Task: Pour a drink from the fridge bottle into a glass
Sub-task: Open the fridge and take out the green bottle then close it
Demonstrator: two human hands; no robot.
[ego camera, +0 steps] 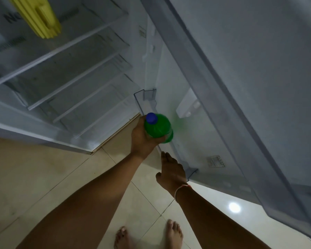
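Observation:
A green bottle (pixel 159 127) with a blue cap stands upright in the lower door shelf (pixel 143 101) of the open fridge. My left hand (pixel 141 139) is wrapped around its body from the left. My right hand (pixel 171 170) reaches toward the clear front rail of that door shelf just below the bottle, fingers loosely together, holding nothing. No glass is in view.
The open fridge door (pixel 241 87) fills the right side. Bare glass shelves (pixel 65 65) fill the fridge body at left, with a yellow container (pixel 38 15) at the top. Pale floor tiles (pixel 43 177) and my bare feet (pixel 174 234) lie below.

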